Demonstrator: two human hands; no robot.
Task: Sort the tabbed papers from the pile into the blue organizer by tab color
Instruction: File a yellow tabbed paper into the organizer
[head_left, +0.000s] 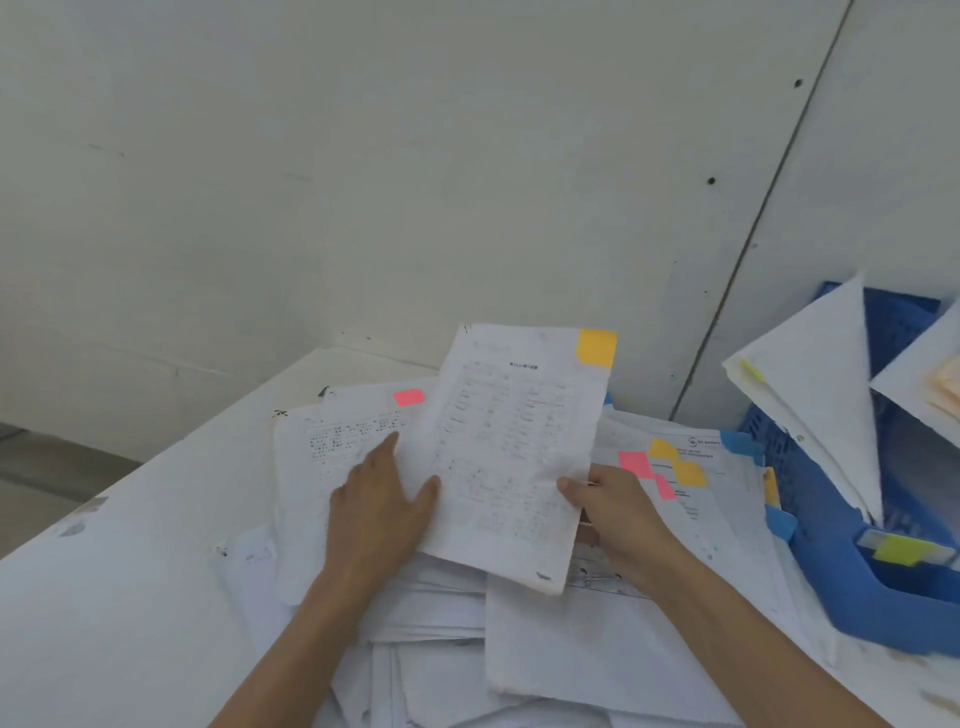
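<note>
A printed sheet with an orange tab (597, 347) at its top right corner is lifted above the pile of papers (447, 639). My right hand (613, 512) pinches that sheet (514, 452) at its right edge. My left hand (379, 499) lies flat with straight fingers on a sheet carrying a pink tab (409, 397), its thumb touching the lifted sheet's left edge. The blue organizer (872, 597) stands at the right and holds upright papers, one with a yellow tab (901, 550).
More pile sheets to the right show pink (647, 473), orange (678, 462) and blue tabs (740, 442). The white table (114, 597) meets a pale wall behind. The table's left edge drops to the floor at far left.
</note>
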